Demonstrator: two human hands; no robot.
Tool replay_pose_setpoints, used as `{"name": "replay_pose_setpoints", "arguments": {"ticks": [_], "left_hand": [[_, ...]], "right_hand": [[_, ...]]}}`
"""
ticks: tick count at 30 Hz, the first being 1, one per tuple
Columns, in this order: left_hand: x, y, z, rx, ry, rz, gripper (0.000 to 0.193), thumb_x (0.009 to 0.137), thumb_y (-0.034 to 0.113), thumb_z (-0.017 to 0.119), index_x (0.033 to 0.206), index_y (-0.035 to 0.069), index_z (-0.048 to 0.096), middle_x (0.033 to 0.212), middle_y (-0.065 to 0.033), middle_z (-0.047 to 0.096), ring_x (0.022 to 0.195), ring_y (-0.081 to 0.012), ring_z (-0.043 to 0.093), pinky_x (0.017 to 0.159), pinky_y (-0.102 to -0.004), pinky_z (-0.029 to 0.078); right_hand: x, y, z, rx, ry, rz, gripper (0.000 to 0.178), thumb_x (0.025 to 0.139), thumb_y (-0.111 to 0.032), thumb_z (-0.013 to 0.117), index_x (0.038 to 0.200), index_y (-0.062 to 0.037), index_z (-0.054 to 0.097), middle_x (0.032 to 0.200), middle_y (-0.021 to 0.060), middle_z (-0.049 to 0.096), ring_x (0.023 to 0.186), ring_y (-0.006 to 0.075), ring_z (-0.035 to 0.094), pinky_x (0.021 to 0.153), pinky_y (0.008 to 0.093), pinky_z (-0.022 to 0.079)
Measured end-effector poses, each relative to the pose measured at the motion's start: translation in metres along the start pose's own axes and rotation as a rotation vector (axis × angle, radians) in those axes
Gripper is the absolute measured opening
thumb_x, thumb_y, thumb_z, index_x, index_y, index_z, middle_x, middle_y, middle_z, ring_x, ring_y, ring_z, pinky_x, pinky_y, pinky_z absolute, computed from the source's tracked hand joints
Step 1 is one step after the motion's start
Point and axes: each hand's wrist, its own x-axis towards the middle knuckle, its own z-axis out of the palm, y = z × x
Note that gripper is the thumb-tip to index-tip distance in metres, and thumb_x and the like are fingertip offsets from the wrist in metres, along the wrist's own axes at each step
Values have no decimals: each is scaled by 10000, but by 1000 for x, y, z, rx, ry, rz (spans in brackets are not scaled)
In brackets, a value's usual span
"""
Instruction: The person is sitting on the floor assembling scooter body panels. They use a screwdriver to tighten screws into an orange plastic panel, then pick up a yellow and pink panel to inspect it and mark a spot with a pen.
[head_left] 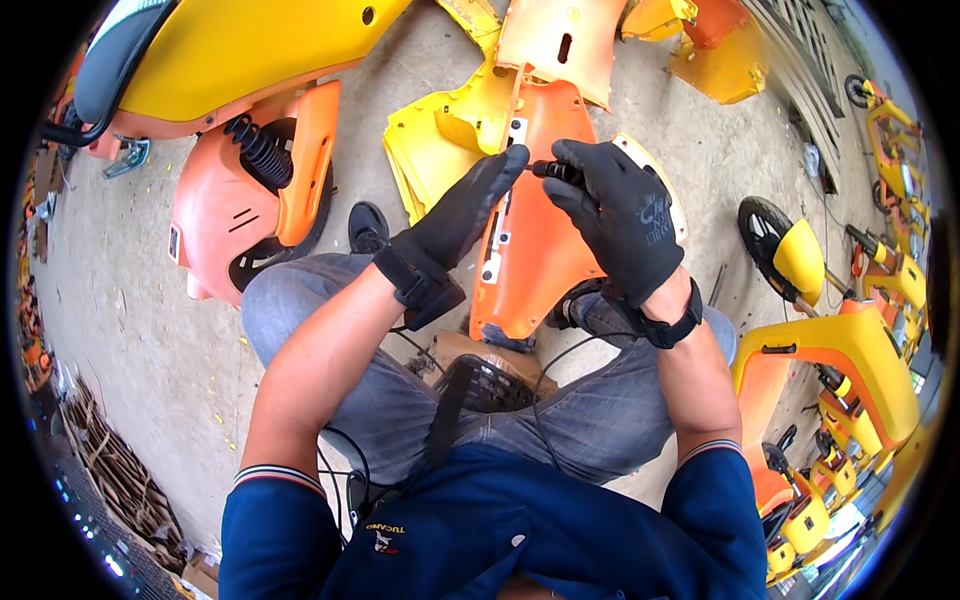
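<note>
An orange body panel (545, 250) stands lengthwise between my knees, with several bolts and clips along its left edge. My left hand (450, 210), in a black glove, lies against that edge with its fingers stretched out and pressed side by side. My right hand (630, 220), also gloved, is closed around a black screwdriver-like tool (556, 171) above the panel. The tool's thin end points left toward my left fingertips. Its far tip is too small to make out, and my right palm hides part of the handle.
Yellow panels (425, 140) and a pale orange panel (560, 50) lie just beyond. On the left stands a yellow and orange scooter (250, 200). Several yellow scooters (850, 370) line the right side. Bundled sticks (120, 460) lie at the lower left; dark cables (345, 440) hang by my lap.
</note>
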Motion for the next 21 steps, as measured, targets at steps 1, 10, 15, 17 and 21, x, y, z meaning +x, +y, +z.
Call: {"name": "replay_pose_setpoints", "arguments": {"ticks": [1,10,15,17,21], "left_hand": [[0,0,-2,-1,-15,-5,515,1043,440,463,1341,22,509,1253,-43,571,1103,-83,542,979,-269,447],[-5,9,11,-51,5,20,547,1037,448,467,1396,36,454,1310,-53,556,1152,-100,552,999,-284,461],[-12,10,16,110,-9,39,530,1044,426,459,1412,45,443,1311,-53,565,1147,-103,571,993,-278,473],[-6,8,7,8,-70,-59,494,1055,385,449,1420,53,438,1293,-50,588,1113,-108,603,975,-272,494],[4,-7,-6,-26,-85,-68,478,1057,369,449,1416,54,438,1266,-49,607,1063,-109,630,940,-263,518]], "right_hand": [[0,-1,0,11,-20,58,336,809,-56,723,1128,-29,620,914,146,640,805,307,652,695,386,526],[4,0,-6,51,-40,-114,291,858,-36,658,1145,-46,611,980,153,621,823,319,642,728,392,518],[3,0,-9,-14,-84,37,278,867,-55,668,1140,-49,618,981,143,633,804,313,646,714,383,522],[4,-2,-10,-52,-116,164,252,883,-95,687,1128,-53,643,977,123,655,844,287,654,740,363,528],[3,-1,-6,13,-84,76,304,862,-65,671,1159,-56,605,963,146,622,770,320,635,684,386,516]]}}
